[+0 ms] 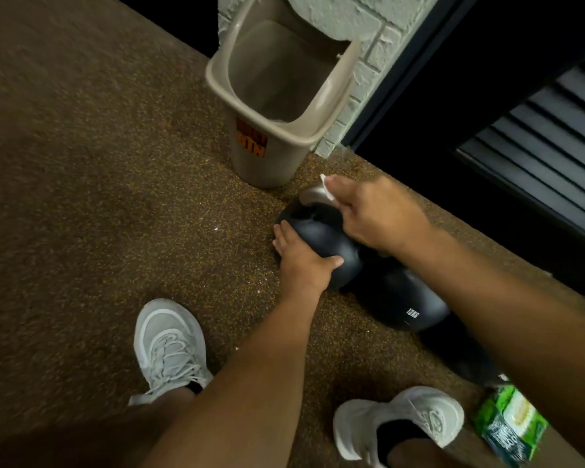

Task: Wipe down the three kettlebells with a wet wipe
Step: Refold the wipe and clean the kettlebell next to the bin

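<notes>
- My left hand (303, 261) is clamped around the body of the farthest kettlebell (321, 244), tipping it on the speckled floor (115, 214) near the bin (267, 96).
- My right hand (379, 211) pinches the wet wipe (328, 187) against its metal handle (311, 194).
- Step in hand, I judge: wiping that handle.
- The 12kg kettlebell (406, 302) sits just beside it; a third is hidden behind my forearm.
- Next: work the wipe around the handle and down over the body, bracing it.

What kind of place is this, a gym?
Probably a gym: black kettlebells stand in a row on speckled rubber flooring, with a beige bin beside a painted brick wall.
</notes>
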The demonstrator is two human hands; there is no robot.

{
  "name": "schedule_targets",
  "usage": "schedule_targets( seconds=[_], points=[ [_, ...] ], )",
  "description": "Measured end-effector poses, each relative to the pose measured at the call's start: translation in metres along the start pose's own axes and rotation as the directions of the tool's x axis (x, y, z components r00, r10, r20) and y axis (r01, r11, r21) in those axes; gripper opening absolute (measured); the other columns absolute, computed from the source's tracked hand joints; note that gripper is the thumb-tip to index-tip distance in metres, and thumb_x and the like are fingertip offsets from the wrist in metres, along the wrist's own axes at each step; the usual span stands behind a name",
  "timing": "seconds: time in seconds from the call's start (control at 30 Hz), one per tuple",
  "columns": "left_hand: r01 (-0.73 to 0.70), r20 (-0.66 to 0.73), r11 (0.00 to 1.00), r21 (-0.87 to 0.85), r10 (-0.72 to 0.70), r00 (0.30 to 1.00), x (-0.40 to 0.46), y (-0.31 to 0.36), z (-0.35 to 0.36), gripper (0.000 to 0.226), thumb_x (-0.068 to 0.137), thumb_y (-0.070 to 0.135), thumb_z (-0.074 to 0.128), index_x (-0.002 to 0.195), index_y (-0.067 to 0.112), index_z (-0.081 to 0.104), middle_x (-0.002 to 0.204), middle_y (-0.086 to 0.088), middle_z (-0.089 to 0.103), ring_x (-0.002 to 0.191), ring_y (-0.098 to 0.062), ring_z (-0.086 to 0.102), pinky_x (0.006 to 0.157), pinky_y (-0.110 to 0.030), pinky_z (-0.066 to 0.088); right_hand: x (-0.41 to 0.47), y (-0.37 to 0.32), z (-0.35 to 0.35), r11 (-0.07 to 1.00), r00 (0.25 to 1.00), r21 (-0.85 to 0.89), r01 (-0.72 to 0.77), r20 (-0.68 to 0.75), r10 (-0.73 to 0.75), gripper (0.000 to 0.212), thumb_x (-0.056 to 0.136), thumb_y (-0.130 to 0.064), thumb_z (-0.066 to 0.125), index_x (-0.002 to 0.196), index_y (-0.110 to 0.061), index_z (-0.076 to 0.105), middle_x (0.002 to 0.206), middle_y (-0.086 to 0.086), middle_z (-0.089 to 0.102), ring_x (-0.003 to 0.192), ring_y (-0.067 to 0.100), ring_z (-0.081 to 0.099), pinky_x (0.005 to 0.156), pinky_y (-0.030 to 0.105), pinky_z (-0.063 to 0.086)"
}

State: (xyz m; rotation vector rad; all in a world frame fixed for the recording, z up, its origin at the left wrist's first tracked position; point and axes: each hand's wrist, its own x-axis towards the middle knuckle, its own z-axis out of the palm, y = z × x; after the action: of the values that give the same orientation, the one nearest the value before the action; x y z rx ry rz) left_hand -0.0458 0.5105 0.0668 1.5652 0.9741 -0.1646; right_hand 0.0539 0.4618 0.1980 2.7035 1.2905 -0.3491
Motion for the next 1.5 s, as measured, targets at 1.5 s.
schedule_targets(
  seconds=[1.5],
  points=[
    [0.082, 0.031, 0.993, -0.083, -0.08, 0.996, -0.005, 0.007, -0.007, 0.138, 0.071, 0.028, 0.093, 0.163, 0.011, -0.009, 0.172, -0.006, -0.012, 0.159, -0.022, -0.001, 0.125, -0.033, 0.019, 0.114, -0.081, 0.002, 0.93, 0.772, -0.291, 0.226, 0.636, 0.011, 0.011, 0.089, -0.018, 0.056, 0.083, -0.01, 0.054, 0.076, 0.005, 0.047, 0.081, 0.024, 0.052, 0.074, 0.031, 0.044]
  ],
)
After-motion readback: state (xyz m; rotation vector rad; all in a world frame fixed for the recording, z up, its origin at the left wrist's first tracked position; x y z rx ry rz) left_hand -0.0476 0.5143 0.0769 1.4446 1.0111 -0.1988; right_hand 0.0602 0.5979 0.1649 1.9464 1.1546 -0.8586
